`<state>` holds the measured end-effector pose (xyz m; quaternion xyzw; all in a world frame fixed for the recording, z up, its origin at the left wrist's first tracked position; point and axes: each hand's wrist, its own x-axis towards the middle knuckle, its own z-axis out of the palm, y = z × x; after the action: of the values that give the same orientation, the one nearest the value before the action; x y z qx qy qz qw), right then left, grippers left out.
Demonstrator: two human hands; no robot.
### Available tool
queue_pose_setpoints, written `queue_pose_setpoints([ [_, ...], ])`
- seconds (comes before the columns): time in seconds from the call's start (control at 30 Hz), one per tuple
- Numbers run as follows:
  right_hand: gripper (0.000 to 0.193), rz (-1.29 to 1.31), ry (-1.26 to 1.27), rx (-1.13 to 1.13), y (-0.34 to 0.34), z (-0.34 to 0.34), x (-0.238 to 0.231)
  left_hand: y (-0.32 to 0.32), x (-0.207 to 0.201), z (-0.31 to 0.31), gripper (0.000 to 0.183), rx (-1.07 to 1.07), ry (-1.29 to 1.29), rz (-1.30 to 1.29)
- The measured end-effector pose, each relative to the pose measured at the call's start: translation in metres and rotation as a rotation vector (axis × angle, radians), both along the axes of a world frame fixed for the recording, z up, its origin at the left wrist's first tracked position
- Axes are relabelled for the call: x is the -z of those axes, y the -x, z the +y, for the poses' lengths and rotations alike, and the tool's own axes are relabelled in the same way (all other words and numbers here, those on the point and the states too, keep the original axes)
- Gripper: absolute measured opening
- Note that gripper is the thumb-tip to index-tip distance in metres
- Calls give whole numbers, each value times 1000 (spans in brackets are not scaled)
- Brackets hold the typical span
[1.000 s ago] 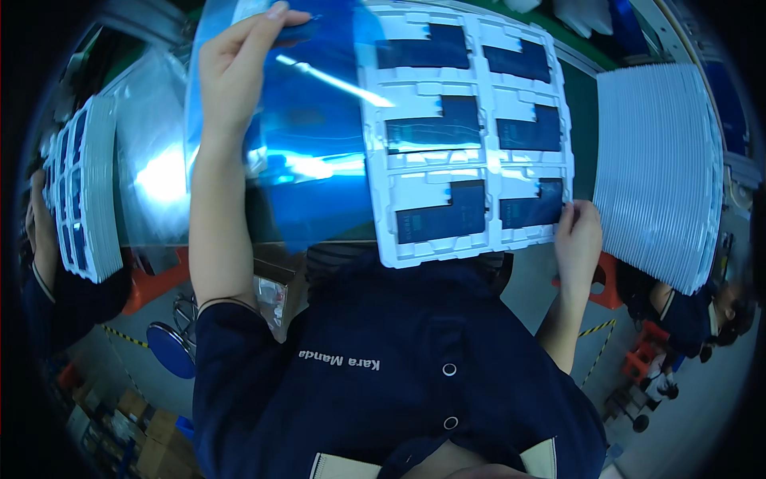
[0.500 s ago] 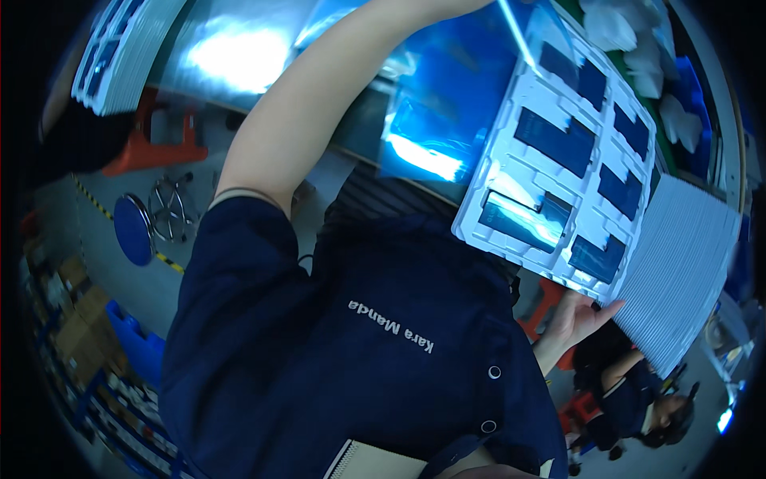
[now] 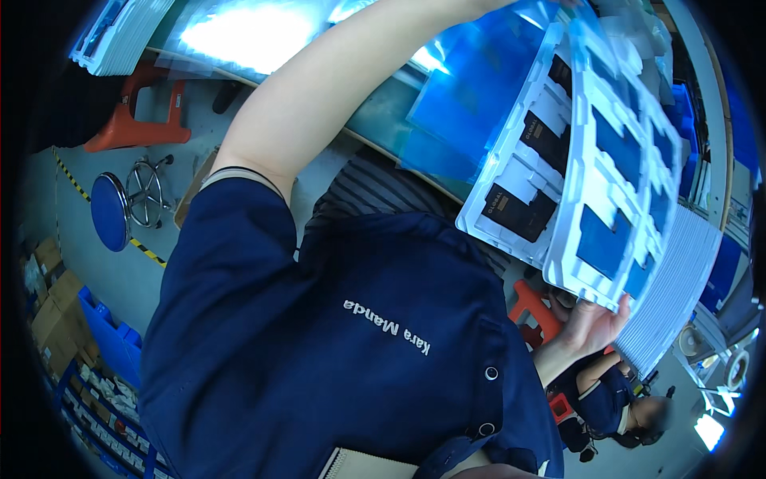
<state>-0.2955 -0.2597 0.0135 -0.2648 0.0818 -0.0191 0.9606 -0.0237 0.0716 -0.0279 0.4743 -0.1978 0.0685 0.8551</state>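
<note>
My right hand point(image 3: 594, 326) is closed on the near edge of a white plastic tray point(image 3: 562, 267). This tray is tilted up and stands off to the right, with dark blue flat pieces point(image 3: 604, 243) in its pockets. Under it lies a second white tray point(image 3: 477, 214), holding black, notched flat pieces point(image 3: 520, 211) with light print. My left arm point(image 3: 319, 96) reaches across to the far end of the trays. Only a sliver of my left hand point(image 3: 568, 3) shows at the top edge, so its grip is hidden.
Blue translucent film sheets point(image 3: 471, 96) lie left of the trays. A tall stack of white trays point(image 3: 674, 279) stands at the right; another tray stack point(image 3: 120, 40) is at the far left. Clear plastic bags point(image 3: 642, 48) and a blue bin point(image 3: 682, 112) are behind. Another person point(image 3: 610, 395) sits at lower right.
The upper tray has come up and shifted right, tilting away from the one beneath, whose black pieces now show. My right hand has moved slightly with it.
</note>
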Motion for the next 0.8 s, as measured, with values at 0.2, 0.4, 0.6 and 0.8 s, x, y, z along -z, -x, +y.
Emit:
queue_pose_setpoints([
  [0.2,49,-211,74,30,19,-25,-64,4,-14,18,36,-69,178,98],
  [0.4,43,-319,365,405,78,-69,-93,2,-13,12,37,-93,126,187],
  [0.6,56,-235,832,744,110,-62,-125,-7,1,19,38,-126,40,105],
  [0.8,38,-176,355,645,159,-133,-119,-13,6,29,40,-80,-48,91],
])
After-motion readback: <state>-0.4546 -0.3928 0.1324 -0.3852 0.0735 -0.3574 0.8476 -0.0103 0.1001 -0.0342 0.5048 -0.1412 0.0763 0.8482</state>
